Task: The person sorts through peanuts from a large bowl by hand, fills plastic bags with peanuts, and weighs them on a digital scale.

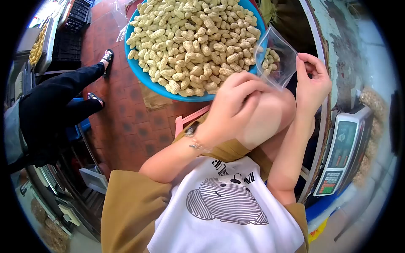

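Observation:
A clear plastic bag (283, 52) hangs spread between my two hands at the right side of a blue basin (147, 86). Several peanuts (271, 60) show in or through the bag. My right hand (313, 80) pinches the bag's right edge between thumb and forefinger. My left hand (240, 99), with a watch (192, 129) and a bracelet on the wrist, is closed with its fingers curled at the bag's lower left edge. Its fingertips are slightly blurred. The basin holds a large heap of unshelled peanuts (190, 46), just beyond my left hand.
On the right, a digital scale (342, 145) stands on a surface beside my arm. A person in dark trousers (55, 95) and sandals is at the left, on red floor tiles (126, 122). Black crates (67, 44) stand behind. A pink stool edge (190, 119) shows below the basin.

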Demonstrator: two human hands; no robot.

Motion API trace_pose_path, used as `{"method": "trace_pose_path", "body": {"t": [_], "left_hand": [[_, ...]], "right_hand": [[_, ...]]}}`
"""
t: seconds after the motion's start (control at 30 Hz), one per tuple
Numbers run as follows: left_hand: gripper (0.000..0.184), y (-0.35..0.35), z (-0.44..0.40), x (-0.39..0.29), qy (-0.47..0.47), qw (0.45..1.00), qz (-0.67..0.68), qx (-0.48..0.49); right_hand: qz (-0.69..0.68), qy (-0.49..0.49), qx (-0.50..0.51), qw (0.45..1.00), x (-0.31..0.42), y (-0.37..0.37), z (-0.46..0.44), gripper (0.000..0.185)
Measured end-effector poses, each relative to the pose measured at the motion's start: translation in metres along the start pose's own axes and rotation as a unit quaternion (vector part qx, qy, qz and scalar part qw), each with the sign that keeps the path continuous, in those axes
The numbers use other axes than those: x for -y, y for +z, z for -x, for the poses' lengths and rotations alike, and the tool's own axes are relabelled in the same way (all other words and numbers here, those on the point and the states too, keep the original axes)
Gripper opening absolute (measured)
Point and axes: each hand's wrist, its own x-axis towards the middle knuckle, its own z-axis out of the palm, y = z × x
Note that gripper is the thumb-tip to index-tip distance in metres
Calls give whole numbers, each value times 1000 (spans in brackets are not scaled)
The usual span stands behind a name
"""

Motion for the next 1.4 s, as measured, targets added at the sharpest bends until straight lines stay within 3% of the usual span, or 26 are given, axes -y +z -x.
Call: {"method": "trace_pose_path", "body": {"t": [0.13,0.33,0.43,0.5,0.53,0.6,0.63,0.73,0.97,1.13,1.27,1.4], "left_hand": [[21,-35,15,3,49,989,-109,-92],[23,-94,2,29,69,905,-333,-256],[29,-109,-8,48,41,869,-405,-280],[42,-112,-7,61,-14,857,-447,-256],[45,-110,-8,66,-34,856,-449,-255],[55,-105,-7,75,-85,852,-460,-234],[53,-97,-7,74,-79,830,-496,-243],[55,-93,-12,72,-87,833,-486,-249],[54,-96,-20,71,-92,839,-480,-240],[52,-98,-19,71,-89,851,-456,-246],[50,-100,-19,71,-94,858,-437,-252],[49,-101,-18,70,-99,863,-426,-252]], "right_hand": [[-86,-68,-67,992,2,4,3,10],[36,-165,-84,982,21,3,7,7],[-125,-102,-114,980,49,17,21,13],[-286,-58,2,957,65,34,39,25],[-288,-83,39,953,70,52,46,31],[-164,-134,120,970,70,76,53,44],[-35,-157,161,974,67,83,54,51],[155,-148,155,964,37,118,63,63],[187,-170,149,956,30,151,37,72],[103,-235,130,958,42,190,-13,58],[195,-289,147,926,47,228,-33,57],[252,-253,201,912,39,238,-34,56]]}}
